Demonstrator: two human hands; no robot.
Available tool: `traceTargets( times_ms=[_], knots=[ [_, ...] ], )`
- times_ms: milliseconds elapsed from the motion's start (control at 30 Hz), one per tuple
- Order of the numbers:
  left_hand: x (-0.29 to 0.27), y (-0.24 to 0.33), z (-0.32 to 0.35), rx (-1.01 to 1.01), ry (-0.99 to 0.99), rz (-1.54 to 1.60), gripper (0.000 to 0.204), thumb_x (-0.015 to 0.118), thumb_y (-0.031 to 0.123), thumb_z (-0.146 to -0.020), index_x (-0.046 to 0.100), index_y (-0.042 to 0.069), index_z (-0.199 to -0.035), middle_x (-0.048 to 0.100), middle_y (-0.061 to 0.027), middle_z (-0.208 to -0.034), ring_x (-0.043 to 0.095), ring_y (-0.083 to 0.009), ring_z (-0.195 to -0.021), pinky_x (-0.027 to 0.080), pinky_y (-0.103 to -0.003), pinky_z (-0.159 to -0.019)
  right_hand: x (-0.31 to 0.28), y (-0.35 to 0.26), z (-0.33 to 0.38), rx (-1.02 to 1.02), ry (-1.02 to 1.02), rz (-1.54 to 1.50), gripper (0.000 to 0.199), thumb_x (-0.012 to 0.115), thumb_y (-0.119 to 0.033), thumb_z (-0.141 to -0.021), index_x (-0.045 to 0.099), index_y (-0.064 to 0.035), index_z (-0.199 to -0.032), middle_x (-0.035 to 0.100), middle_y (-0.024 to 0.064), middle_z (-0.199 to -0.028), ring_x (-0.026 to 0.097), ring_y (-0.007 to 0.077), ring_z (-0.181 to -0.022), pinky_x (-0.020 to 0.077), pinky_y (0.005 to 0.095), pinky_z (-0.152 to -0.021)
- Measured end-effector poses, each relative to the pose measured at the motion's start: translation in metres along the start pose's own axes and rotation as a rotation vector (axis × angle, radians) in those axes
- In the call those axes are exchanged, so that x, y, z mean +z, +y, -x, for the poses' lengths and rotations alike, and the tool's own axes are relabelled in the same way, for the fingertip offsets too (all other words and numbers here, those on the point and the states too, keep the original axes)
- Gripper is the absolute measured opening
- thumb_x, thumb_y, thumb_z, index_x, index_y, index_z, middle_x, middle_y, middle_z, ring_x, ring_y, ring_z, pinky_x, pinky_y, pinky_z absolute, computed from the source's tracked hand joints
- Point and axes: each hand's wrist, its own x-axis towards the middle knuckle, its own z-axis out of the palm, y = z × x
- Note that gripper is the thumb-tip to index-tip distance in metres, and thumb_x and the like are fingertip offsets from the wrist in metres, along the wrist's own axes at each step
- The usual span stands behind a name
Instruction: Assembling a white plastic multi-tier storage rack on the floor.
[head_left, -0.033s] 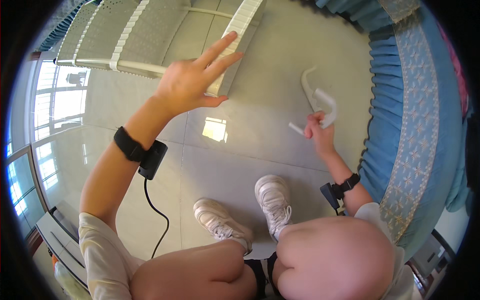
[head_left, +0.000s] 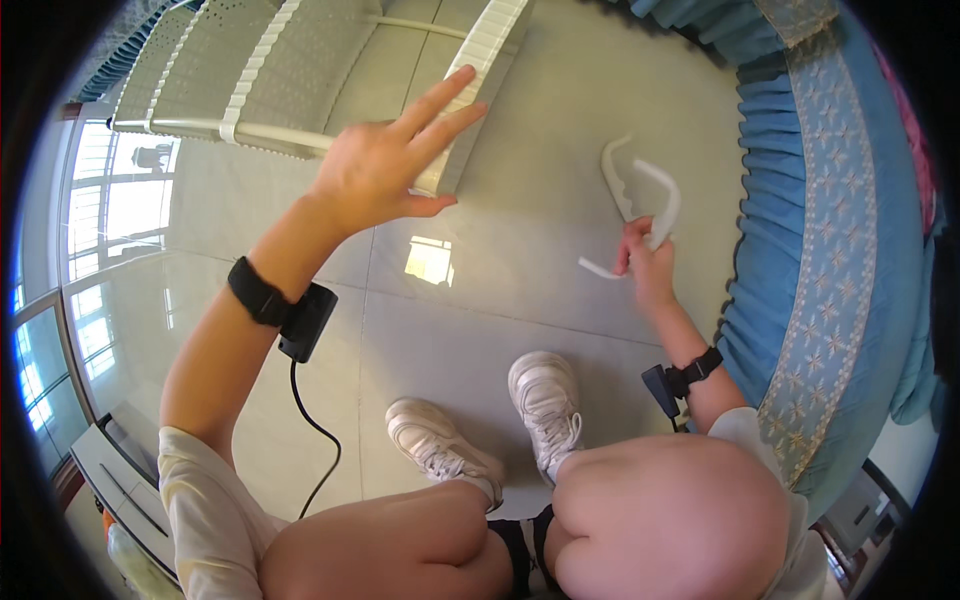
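Note:
My left hand [head_left: 375,170] lies with fingers spread across the near edge of a white rack [head_left: 490,40], over its ribbed end panel. Nothing is gripped there; how firmly the palm presses cannot be seen. At the right, my right hand [head_left: 650,262] is closed around a white curved plastic piece [head_left: 668,190], shaped like a hook. Its bent part rises beyond my fingers, while a short straight end pokes out on the left. Just past it, a second white curved piece [head_left: 613,172] with a wavy edge rests on the floor, its lower end close to my fingers.
Perforated shelves [head_left: 290,70] and a white tube [head_left: 270,130] belong to the rack lying at upper left. Blue ruffled fabric [head_left: 775,220] hangs along the right side. My white shoes [head_left: 545,395] stand on glossy floor tiles [head_left: 470,310]. A black cable [head_left: 325,430] trails from my left wrist.
The white curved piece in my right hand has turned, its bent part now farther from me and wider in view. My left hand and the rack look unchanged.

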Motion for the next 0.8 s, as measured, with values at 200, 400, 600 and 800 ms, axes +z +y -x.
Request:
traceTargets(
  times_ms=[200,400,600,800],
  knots=[
    [-0.004,0.036,0.011,-0.002,-0.075,0.13,0.109,0.088,0.028,-0.056,0.036,0.011,-0.151,0.029,-0.0085,-0.162,0.065,-0.0285,-0.076,0.053,-0.034,-0.062,-0.03,-0.008,-0.061,-0.051,0.157,0.546,0.028,0.066,-0.025,-0.096,0.057,-0.0008,-0.106,0.064,0.011,-0.075,0.061,0.0206,-0.059,0.0486,0.0336,-0.055],
    [-0.023,0.051,0.023,0.021,-0.03,0.126,0.094,0.083,0.029,-0.066,0.04,0.005,-0.147,0.046,-0.0131,-0.148,0.062,-0.029,-0.091,0.051,-0.04,-0.081,-0.037,-0.031,-0.087,-0.53,0.496,1.123,0.055,0.07,-0.028,-0.09,0.051,0.0013,-0.133,0.056,0.0249,-0.127,0.054,0.0382,-0.117,0.0432,0.0459,-0.1],
    [-0.005,0.033,0.053,0.079,-0.062,-0.065,0.042,0.074,0.036,-0.079,0.057,0.008,-0.104,0.059,-0.0028,-0.087,0.061,-0.0228,-0.084,0.048,-0.035,-0.071,0.135,-0.143,0.003,-1.276,-0.339,0.861,0.059,0.075,-0.042,-0.081,0.058,-0.0043,-0.123,0.056,0.0172,-0.127,0.051,0.0352,-0.124,0.0315,0.0538,-0.112],
    [-0.006,0.029,0.049,0.123,-0.11,0.023,0.032,0.075,0.032,-0.078,0.057,0.01,-0.093,0.057,-0.0035,-0.08,0.061,-0.0241,-0.079,0.048,-0.036,-0.066,0.172,-0.127,0.008,-1.209,-0.438,1.094,0.043,0.079,-0.043,-0.073,0.059,-0.0065,-0.086,0.056,0.0096,-0.093,0.054,0.0273,-0.101,0.0301,0.0594,-0.112]
  ],
)
